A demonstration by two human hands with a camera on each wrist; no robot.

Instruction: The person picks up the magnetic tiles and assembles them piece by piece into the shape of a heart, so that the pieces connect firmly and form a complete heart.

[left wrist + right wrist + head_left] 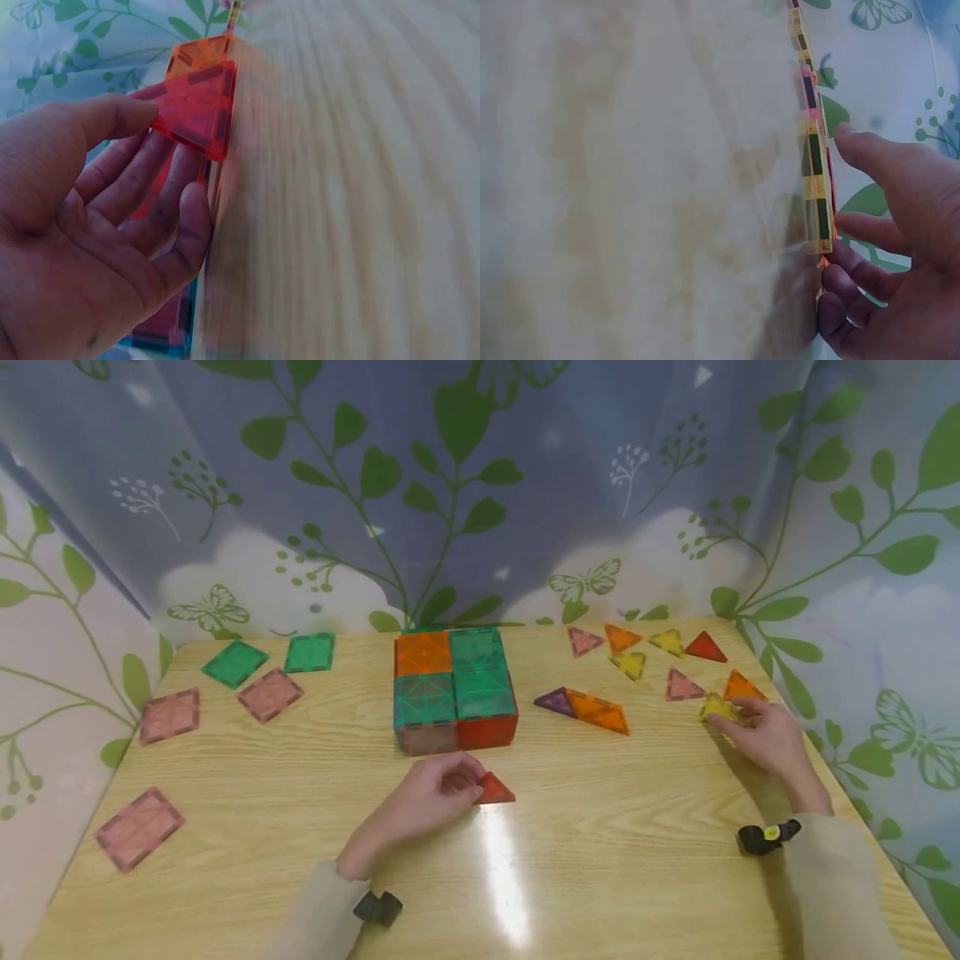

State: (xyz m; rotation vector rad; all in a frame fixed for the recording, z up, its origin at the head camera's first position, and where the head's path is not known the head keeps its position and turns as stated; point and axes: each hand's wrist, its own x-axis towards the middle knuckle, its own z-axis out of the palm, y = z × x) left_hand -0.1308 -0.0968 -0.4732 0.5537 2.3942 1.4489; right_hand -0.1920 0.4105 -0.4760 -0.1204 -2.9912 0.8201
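Observation:
My left hand (pixel 429 793) pinches a red triangular magnetic tile (pixel 495 789) between thumb and fingers, just in front of a block of magnetic tiles (pixel 486 693). The left wrist view shows this red triangle (pixel 196 112) held near the thumb tip, with the other fingers loosely bent below. Far to the right, my right hand (pixel 772 743) reaches over a yellow triangular tile (pixel 716 710) lying on the table. Thumb and forefinger are spread apart at its edges. In the right wrist view, the yellow tile (pixel 817 187) appears edge-on beside the fingertips.
An orange and purple tile strip (pixel 596 708) lies right of the block. Several loose triangles, among them a red one (pixel 707 647), are at the back right. Green squares (pixel 310 652) and pink squares (pixel 171 716) lie leftward. A patterned curtain (pixel 360 527) borders the wooden table (pixel 600 877).

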